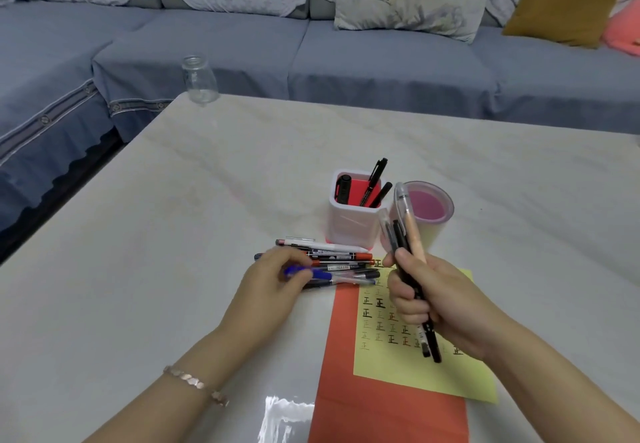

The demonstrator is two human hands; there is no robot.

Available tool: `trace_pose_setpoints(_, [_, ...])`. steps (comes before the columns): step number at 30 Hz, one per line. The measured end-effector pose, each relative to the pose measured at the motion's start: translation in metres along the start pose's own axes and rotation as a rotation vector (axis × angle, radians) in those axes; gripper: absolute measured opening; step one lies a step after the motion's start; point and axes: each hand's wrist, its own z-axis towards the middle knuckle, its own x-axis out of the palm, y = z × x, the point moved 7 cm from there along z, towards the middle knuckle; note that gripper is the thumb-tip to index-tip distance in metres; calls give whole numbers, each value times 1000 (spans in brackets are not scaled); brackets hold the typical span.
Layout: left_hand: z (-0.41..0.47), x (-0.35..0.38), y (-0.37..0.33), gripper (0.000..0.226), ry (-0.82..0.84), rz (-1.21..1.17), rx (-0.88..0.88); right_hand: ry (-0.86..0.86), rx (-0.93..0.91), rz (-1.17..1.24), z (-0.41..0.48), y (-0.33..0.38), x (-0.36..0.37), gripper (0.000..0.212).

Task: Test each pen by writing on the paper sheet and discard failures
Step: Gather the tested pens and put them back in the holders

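My right hand (429,295) grips a bundle of several pens (407,231) upright above the yellow paper sheet (415,370), which carries rows of written test marks. A pile of pens (341,262) lies on the table left of the sheet. My left hand (273,281) rests at that pile, its fingers curled round a blue pen (317,273). Behind the pile stands a white square pen holder (349,224) with a red inside and three black pens in it. A round translucent cup (438,212) with a pink bottom stands beside it.
An orange sheet (367,404) lies under the yellow one, reaching the table's near edge. A small glass jar (199,79) stands at the far left corner of the pale marble table (173,234). A blue sofa with cushions runs behind the table.
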Motion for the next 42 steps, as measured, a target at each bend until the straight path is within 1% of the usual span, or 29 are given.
trace_pose_setpoints(2, [2,-8,-22,25,-106,-355,-45,-9,-12,40,-2,3,1,23])
trace_pose_setpoints(4, [5,-10,-40,23,-186,-657,-90,-3,-23,84,-3,6,3,27])
trace_pose_setpoints(7, [11,-1,-56,17,-193,-966,-194,25,-8,151,-7,7,8,38])
trace_pose_setpoints(9, [14,8,-63,16,-172,-1009,-236,55,6,170,-12,7,11,43])
trace_pose_setpoints(14, [15,21,-73,21,-184,-1013,-247,104,0,162,-24,13,16,47])
trace_pose_setpoints(17, [12,40,-77,19,-28,-965,-296,129,-15,142,-28,16,17,46])
trace_pose_setpoints(19, [8,55,-82,26,129,-1086,-357,128,-18,140,-29,17,15,46])
trace_pose_setpoints(20, [6,60,-85,31,182,-1160,-381,120,-18,142,-29,17,14,46])
trace_pose_setpoints(21, [7,62,-89,31,201,-1198,-386,105,-21,146,-29,18,11,45])
trace_pose_setpoints(23, [12,61,-97,21,161,-1143,-317,59,-44,157,-29,20,4,42])
trace_pose_setpoints(24, [17,58,-104,21,124,-1090,-244,26,-63,159,-29,22,-2,42])
trace_pose_setpoints(28, [42,45,-152,24,14,-909,149,-139,-142,153,-30,33,-32,39])
trace_pose_setpoints(30, [57,48,-166,24,-13,-814,240,-219,-166,149,-31,37,-48,35])
trace_pose_setpoints(31, [64,55,-169,24,-7,-768,248,-252,-176,151,-31,38,-54,33])
trace_pose_setpoints(33, [75,79,-163,25,58,-647,207,-288,-193,168,-31,40,-64,32])
trace_pose_setpoints(36, [85,110,-142,30,171,-313,157,-285,-205,190,-31,39,-69,31])
trace_pose_setpoints(38, [85,114,-140,31,172,-85,193,-254,-207,174,-31,40,-68,32])
trace_pose_setpoints(39, [82,109,-144,32,125,-11,225,-235,-212,161,-32,41,-66,34])
trace_pose_setpoints(40, [78,103,-150,31,66,5,261,-216,-221,147,-32,41,-65,37])
trace_pose_setpoints(41, [74,98,-155,28,35,-29,283,-201,-231,142,-32,41,-63,40])
trace_pose_setpoints(42, [69,95,-158,23,55,-113,257,-184,-242,137,-32,41,-61,43])
